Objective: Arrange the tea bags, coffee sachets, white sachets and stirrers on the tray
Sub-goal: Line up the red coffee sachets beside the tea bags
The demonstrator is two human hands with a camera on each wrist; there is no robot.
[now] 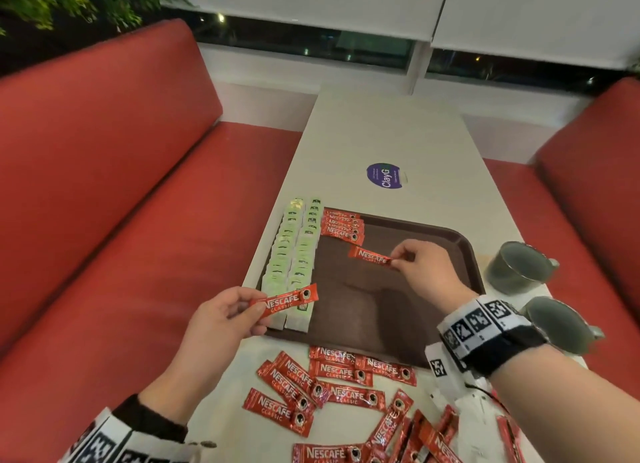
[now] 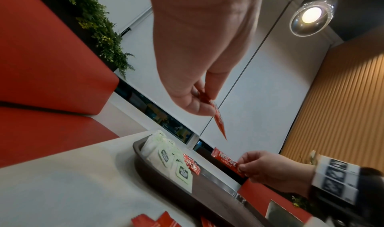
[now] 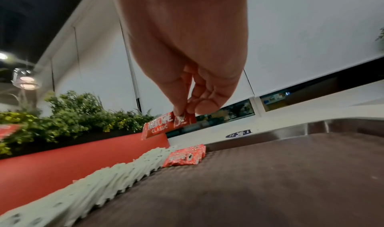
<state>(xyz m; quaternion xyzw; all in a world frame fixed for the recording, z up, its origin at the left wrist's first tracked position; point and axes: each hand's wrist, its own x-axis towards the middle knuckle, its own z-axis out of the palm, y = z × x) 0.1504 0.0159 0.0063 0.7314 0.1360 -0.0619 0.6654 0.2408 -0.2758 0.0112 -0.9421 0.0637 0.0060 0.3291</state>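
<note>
On the left, we see the left hand point(image 1: 221, 319) raised over the tray's near left corner, its grip pinching one end of a red coffee sachet point(image 1: 284, 304) between thumb and fingers; the printing reads "NESCAFE CLASSIC". Beside it, two overlapping rows of pale green tea bags point(image 1: 292, 255) run along the left edge of the brown tray point(image 1: 464, 248); their dark label is too small to read. At the tray's far left corner lies a short stack of red sachets point(image 1: 343, 224). Further right, the right hand point(image 1: 427, 268) grips a second Nescafe sachet point(image 1: 370, 256) by its end, holding it above the tray. More red sachets point(image 1: 332, 386) lie scattered on the tabletop point(image 1: 381, 133), where a round purple sticker point(image 1: 385, 175) reads "ClayG".
</note>
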